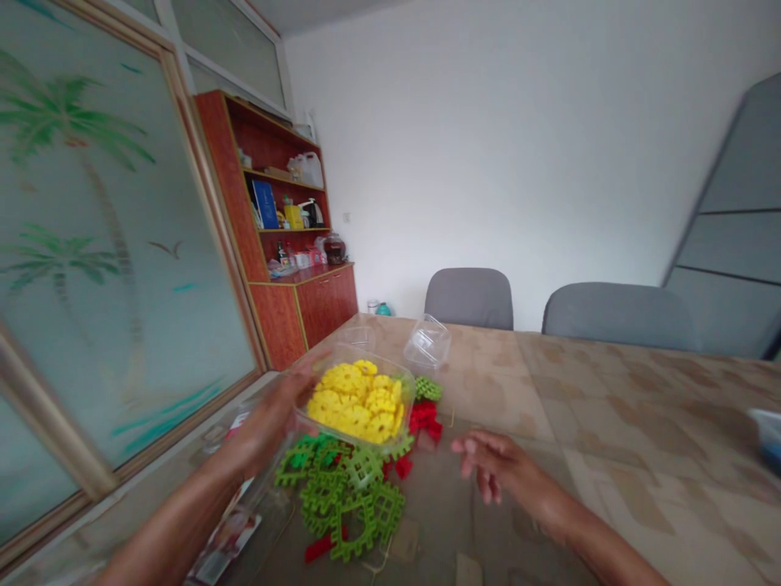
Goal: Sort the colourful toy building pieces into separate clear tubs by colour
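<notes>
A clear plastic container (410, 399) full of yellow flower-shaped plastic pieces (357, 400) is tilted towards me above the table. My left hand (284, 415) grips its left side; the fingertips are blurred and partly hidden behind the wall. Beneath and in front of the container lies a pile of green notched interlocking pieces (354, 505), with red pieces (425, 419) among and beside them. To the right of the pile, my right hand (488, 460) hovers over the table, fingers loosely bent and apart, holding nothing.
Farther back on the table (586, 407) stands another clear plastic container (427, 342). A printed packet (229, 537) lies at the near left, and a tub with blue contents (767, 439) sits at the right edge. Two grey chairs (469, 297) line the far side.
</notes>
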Tool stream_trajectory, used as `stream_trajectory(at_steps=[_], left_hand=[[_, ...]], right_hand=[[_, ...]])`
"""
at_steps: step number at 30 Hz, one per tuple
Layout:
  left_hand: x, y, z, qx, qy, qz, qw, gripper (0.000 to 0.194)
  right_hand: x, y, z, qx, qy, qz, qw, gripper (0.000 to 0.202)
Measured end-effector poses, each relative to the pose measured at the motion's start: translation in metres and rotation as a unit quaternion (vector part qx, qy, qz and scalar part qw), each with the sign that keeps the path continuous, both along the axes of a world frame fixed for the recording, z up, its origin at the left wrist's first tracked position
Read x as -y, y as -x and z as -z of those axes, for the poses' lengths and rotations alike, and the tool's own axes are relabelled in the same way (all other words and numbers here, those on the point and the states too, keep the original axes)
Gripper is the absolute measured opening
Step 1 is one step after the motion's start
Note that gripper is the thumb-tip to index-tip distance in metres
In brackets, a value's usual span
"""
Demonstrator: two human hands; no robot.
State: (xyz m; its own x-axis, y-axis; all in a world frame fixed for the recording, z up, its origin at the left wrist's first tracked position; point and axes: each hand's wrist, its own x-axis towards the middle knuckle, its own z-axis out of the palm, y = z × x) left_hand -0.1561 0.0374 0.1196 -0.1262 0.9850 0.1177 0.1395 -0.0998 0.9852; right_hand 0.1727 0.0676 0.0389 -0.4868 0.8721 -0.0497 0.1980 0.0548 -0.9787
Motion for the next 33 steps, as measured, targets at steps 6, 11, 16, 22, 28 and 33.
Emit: stream_trajectory(at_steps=[6,11,16,22,28,33], left_hand=[[-0.033,0.035,0.005,-0.367,-0.211,-0.208,0.882,0.050],[-0.035,0.031,0.035,-0.544,-0.197,-0.202,0.790,0.050],[-0.029,0.023,0.047,-0.616,-0.208,-0.175,0.739,0.050],[-0.032,0.021,0.041,-0.609,-0.228,-0.204,0.732,0.052],[-0.049,0.023,0.034,-0.514,-0.277,-0.233,0.778,0.051],[-0.084,0.025,0.016,-0.303,-0.239,-0.235,0.892,0.042]], right_hand=[[-0.002,0.008,0.024,0.042,-0.014,-0.036,0.998,0.048],[-0.004,0.006,0.032,0.046,-0.019,-0.032,0.998,0.037],[-0.006,0.006,0.037,0.047,-0.014,-0.013,0.999,0.033],[-0.005,0.009,0.038,0.056,-0.022,0.002,0.998,0.029],[-0.006,0.009,0.037,0.051,-0.027,0.009,0.998,0.026],[-0.005,0.010,0.036,0.056,-0.033,0.013,0.998,0.023]])
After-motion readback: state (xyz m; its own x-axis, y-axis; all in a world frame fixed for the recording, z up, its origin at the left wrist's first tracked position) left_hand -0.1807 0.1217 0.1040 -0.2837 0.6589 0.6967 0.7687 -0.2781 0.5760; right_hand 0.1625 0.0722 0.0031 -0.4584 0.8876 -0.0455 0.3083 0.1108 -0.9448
